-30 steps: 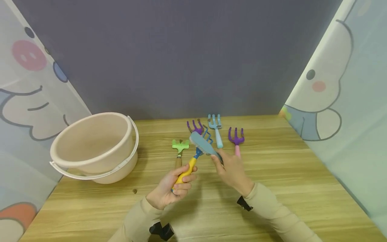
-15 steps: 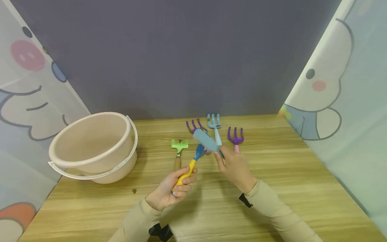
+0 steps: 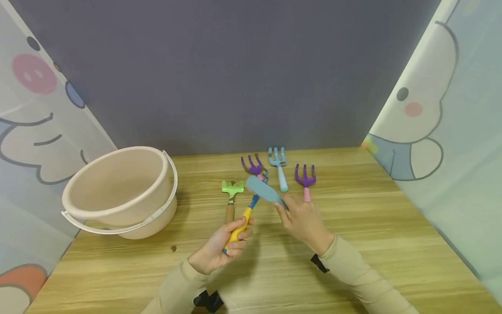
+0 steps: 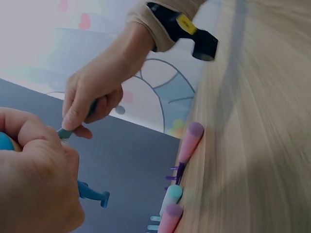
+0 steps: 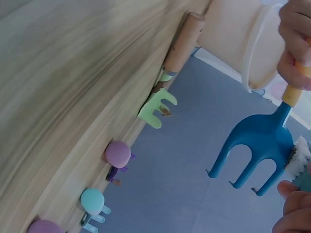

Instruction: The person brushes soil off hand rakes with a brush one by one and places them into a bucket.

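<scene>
My left hand (image 3: 219, 247) grips the yellow handle (image 3: 240, 229) of a small hand fork. Its blue three-tined head (image 5: 260, 138) shows best in the right wrist view, with dark specks on the tines. In my right hand (image 3: 306, 220) is a scrubbing brush (image 3: 262, 189) with a light blue back, gripped by its handle end. The brush lies across the fork's head in the head view and hides most of it. White bristles (image 5: 299, 158) touch or nearly touch the fork's outer tine in the right wrist view.
On the wooden table (image 3: 372, 253) lie a green fork (image 3: 232, 187), a light blue fork (image 3: 280, 170) and two purple forks with pink handles, one at right (image 3: 306, 179). A cream bucket (image 3: 121, 192) stands left. A brown crumb (image 3: 173, 248) lies near it.
The brush shifted slightly up and right, then back down and left over the fork's head. The fork turned a little about its handle. Both hands kept their hold.
</scene>
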The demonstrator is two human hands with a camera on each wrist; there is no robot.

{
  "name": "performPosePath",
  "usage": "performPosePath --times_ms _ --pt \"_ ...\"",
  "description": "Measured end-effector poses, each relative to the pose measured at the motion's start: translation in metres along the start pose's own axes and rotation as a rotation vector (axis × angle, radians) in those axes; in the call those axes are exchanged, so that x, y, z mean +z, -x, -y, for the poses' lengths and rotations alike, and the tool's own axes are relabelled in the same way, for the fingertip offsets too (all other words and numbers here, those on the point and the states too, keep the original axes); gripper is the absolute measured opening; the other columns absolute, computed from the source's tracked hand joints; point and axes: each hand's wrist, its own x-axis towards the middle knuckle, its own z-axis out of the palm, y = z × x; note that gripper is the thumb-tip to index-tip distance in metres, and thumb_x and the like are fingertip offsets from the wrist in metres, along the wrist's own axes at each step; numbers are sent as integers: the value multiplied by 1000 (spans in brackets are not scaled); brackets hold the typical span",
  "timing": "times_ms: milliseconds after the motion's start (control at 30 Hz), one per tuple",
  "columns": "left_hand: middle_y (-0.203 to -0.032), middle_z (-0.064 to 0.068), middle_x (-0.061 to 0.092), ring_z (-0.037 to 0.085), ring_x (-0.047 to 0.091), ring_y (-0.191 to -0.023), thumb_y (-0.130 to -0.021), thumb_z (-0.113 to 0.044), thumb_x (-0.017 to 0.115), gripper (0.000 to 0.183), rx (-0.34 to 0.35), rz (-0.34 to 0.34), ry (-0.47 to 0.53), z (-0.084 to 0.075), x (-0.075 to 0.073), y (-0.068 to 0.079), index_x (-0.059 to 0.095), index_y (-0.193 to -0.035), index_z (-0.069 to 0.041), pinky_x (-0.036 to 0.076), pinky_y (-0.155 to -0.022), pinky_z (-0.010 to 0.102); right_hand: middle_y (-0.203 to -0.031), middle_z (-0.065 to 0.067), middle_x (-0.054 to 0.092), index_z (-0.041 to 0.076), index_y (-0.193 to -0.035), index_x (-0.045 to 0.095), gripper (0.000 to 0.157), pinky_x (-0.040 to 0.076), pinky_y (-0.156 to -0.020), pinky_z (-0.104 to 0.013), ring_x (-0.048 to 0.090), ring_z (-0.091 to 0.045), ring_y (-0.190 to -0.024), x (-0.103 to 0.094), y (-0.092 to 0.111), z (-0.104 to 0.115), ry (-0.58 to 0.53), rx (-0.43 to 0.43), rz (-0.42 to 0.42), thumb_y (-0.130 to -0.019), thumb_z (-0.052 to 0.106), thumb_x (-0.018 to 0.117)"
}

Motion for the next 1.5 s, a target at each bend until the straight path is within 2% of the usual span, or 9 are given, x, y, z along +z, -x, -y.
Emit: performPosePath --times_ms 433,600,800,967,1133,1200,1267,1433,1500 --pt "-67 -9 38 -4 36 -44 -99 -33 38 22 33 -233 -329 3 -4 6 36 -110 -14 27 -40 9 -58 4 52 3 -88 61 48 24 -38 -10 30 0 -45 -2 -3 3 -55 11 12 -98 40 32" --pt "-69 -7 37 -2 32 -44 -97 -35 41 27 17 -335 -478 2 -6 7 37 -111 -11 26 -39 11 -58 2 52 0 -89 61 38 25 -37 -11 30 0 -42 -6 -4 1 -81 54 21 -97 32 43" --pt "-67 -5 37 4 30 -44 -95 -34 45 35 -6 -467 -722 -2 -5 7 41 -114 -4 29 -40 16 -52 6 41 -1 -88 59 22 21 -36 -11 23 2 -40 -11 -6 -7 -77 104 45 -90 20 56" --pt "-63 -2 38 8 31 -42 -96 -32 45 33 46 -545 -954 -2 -3 9 44 -108 -1 30 -38 20 -50 4 44 -6 -96 60 26 22 -34 -12 26 0 -37 -18 -7 -15 -52 144 21 -89 19 56" --pt "-61 0 40 8 33 -43 -96 -30 45 31 108 -621 -1238 2 -3 13 50 -109 -2 30 -38 18 -49 2 45 -6 -93 61 28 24 -33 -14 29 -1 -36 -25 -8 -22 -58 184 -8 -92 21 53" --pt "-62 0 41 7 35 -45 -96 -32 46 33 130 -656 -1349 5 -3 14 52 -110 -3 31 -39 18 -48 4 42 -5 -94 61 25 24 -33 -15 27 1 -37 -28 -9 -23 -120 236 8 -92 19 54" --pt "-62 0 41 6 36 -45 -95 -36 46 35 149 -681 -1416 6 -3 15 52 -110 -5 32 -39 19 -50 6 40 -3 -94 63 24 25 -35 -17 26 1 -38 -31 -9 -24 -247 339 75 -93 19 52" --pt "-61 -3 41 4 36 -44 -95 -35 47 27 208 -715 -1463 7 -2 16 52 -109 -12 33 -38 19 -56 5 34 0 -96 58 36 27 -41 -21 27 -4 -44 -37 -10 -31 -846 737 361 -98 31 41" --pt "-59 -4 40 3 35 -43 -95 -34 48 25 222 -723 -1469 7 -1 16 51 -109 -13 33 -36 18 -56 6 31 0 -99 53 40 25 -43 -20 26 -4 -44 -37 -9 -35 -1066 847 448 -98 37 37"
